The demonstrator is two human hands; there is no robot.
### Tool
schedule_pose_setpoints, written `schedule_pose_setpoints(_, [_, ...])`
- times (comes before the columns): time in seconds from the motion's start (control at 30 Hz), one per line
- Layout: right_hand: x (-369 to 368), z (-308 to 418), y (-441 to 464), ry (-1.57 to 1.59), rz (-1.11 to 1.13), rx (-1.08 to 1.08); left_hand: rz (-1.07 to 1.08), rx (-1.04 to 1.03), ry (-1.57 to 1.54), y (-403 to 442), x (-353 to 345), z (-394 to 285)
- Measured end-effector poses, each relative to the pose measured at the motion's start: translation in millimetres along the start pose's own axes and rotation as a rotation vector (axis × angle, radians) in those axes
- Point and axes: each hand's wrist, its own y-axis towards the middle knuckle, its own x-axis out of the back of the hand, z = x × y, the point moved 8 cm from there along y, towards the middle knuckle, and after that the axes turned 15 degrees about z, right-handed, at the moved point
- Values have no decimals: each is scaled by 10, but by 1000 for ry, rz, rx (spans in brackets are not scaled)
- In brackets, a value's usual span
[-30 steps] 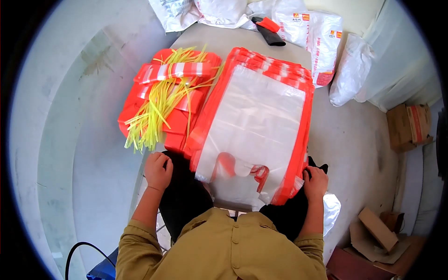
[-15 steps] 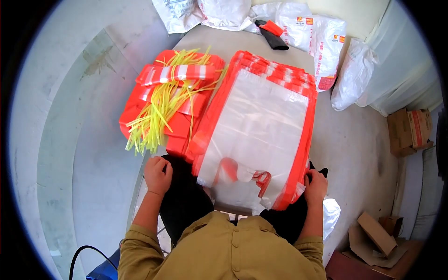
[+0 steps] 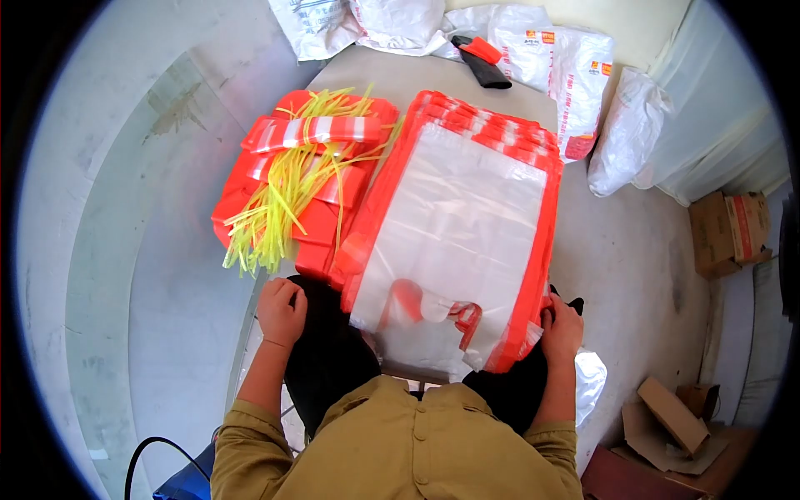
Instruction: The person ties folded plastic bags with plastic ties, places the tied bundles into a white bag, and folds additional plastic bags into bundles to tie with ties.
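A thick stack of red-edged plastic bags (image 3: 467,208) lies in front of me, a clear whitish sheet on top, its near end reaching over my lap. Left of it are folded red bags (image 3: 242,179) with loose yellow strips (image 3: 279,200) strewn over them. My left hand (image 3: 282,308) rests curled on my left thigh, below the folded red bags, and nothing shows in it. My right hand (image 3: 563,327) is curled on my right thigh beside the stack's near right corner. Its fingertips are partly hidden, so I cannot make out whether they hold anything.
White printed sacks (image 3: 575,83) line the far edge of the table, with a black and red item (image 3: 483,65) before them. A cardboard box (image 3: 729,233) stands at the right. Opened cardboard (image 3: 675,425) lies lower right, and a blue object (image 3: 187,479) lower left.
The view has shifted slightly. Both hands stay where they were on my thighs, and the bags and strips have not visibly moved.
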Motion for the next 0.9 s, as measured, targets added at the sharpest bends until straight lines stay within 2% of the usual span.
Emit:
schedule_pose_setpoints(0.07, [34, 23, -5, 21, 37, -80, 4, 0, -4, -5, -18, 7])
schedule_pose_setpoints(0.17, [78, 81, 1, 38, 66, -79, 6, -4, -13, -6, -39, 24])
schedule_pose_setpoints(0.3, [139, 189, -10, -15, 70, 9, 3, -5, -30, -12, -22, 6])
schedule_pose_setpoints(0.43, [145, 162, -77, 29, -107, 102, -12, -12, -28, -22, -34, 7])
schedule_pose_setpoints(0.57, [52, 86, -59, 48, -61, 3, -14, -9, -33, -26, -38, 6])
schedule_pose_setpoints(0.9, [34, 42, -63, 114, -49, 33, 3, -9, -8, -13, -39, -4])
